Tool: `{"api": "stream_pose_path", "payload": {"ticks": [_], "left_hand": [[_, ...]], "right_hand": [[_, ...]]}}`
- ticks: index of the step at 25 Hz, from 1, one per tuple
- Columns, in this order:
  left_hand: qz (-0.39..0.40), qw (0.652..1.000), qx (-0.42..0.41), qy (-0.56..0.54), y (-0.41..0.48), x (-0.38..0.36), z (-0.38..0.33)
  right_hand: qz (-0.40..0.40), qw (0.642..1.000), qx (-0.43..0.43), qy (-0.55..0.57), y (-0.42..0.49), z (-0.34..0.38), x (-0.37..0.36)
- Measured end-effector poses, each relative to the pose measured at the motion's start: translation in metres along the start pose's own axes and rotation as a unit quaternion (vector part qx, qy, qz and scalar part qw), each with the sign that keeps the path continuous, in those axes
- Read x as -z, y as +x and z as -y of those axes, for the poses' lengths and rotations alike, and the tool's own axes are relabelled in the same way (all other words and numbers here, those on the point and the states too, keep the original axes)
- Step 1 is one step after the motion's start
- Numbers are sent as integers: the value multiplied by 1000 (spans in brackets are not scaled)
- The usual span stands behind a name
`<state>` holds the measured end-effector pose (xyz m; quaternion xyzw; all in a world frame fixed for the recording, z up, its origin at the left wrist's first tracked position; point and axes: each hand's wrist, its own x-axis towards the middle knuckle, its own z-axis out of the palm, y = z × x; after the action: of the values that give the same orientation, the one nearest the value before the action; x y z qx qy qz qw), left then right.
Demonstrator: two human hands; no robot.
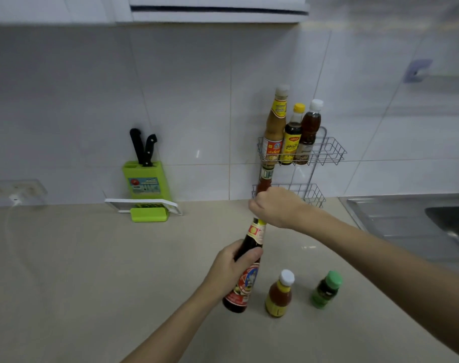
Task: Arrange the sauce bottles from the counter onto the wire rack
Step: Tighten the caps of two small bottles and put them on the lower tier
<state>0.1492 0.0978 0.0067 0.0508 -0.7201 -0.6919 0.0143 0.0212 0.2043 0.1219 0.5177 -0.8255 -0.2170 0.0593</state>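
I can read no label. Bottles on the wire rack (pixel 325 150) carry print, too blurred. Same for the knife block (pixel 145 180) sticker.

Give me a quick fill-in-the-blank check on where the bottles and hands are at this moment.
1. The upper shelf of the wall-mounted wire rack holds ____ bottles.
2. The left hand grips the tall dark glass bottle with the red label around its ____.
3. The right hand sets a red sauce bottle at the rack's ____ shelf.
4. The small bottle with the green cap stands on the beige ____.

Missing words: three; middle; lower; counter
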Motion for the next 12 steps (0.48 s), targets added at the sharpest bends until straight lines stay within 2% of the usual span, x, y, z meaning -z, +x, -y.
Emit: {"api": "stream_pose_path", "payload": {"ticks": [2,3,5,6,7,9,12], "left_hand": [[-17,1000,7,18,1,-10,-4],[-20,1000,13,12,2,-12,-5],[9,998,42,-54,4,-9,-12],[41,992,68,-100,7,-5,-18],[79,983,95,-139,9,-1,-25],[134,970,122,-163,11,4,-35],[130,978,108,-121,17,2,-41]], "right_hand": [[49,998,-26,5,1,-2,4],[58,996,-42,46,0,-4,5],[8,973,-66,221,-7,-13,2],[-54,951,-59,298,-10,-17,-1],[-104,942,-35,316,-13,-21,-2],[-146,955,11,260,-15,-27,-3],[-145,972,-10,183,-10,-34,-11]]}}
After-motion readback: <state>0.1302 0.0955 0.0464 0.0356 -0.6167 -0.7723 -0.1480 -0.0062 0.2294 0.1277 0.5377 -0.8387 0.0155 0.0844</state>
